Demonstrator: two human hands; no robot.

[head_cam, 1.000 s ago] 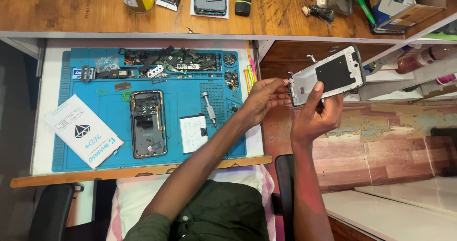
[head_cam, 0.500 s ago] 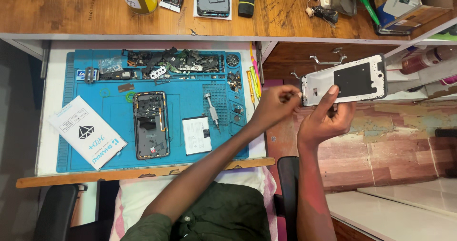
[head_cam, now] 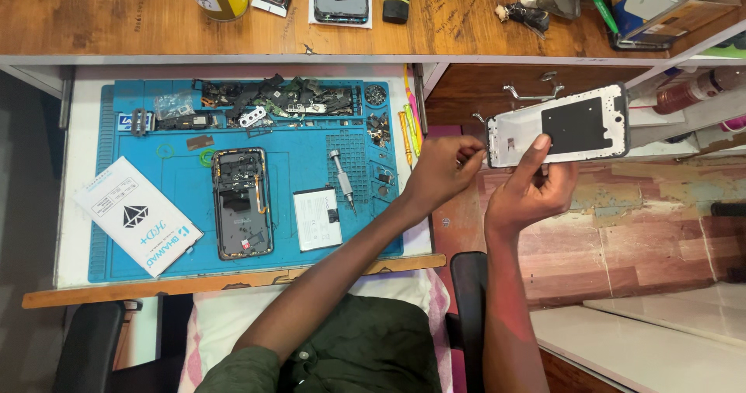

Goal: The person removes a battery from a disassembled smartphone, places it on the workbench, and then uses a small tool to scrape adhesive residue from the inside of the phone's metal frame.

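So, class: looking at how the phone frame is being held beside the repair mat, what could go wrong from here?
1. The white phone frame is held out past the drawer edge, over the floor, gripped by the right hand with the left hand pinching its end; a slip could drop it.
2. Small loose parts crowd the blue repair mat; a returning arm might scatter them.

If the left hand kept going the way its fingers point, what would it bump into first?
The left hand points right, at the near end of the white phone frame held by the right hand. It would likely meet that edge first; it looks almost touching already.
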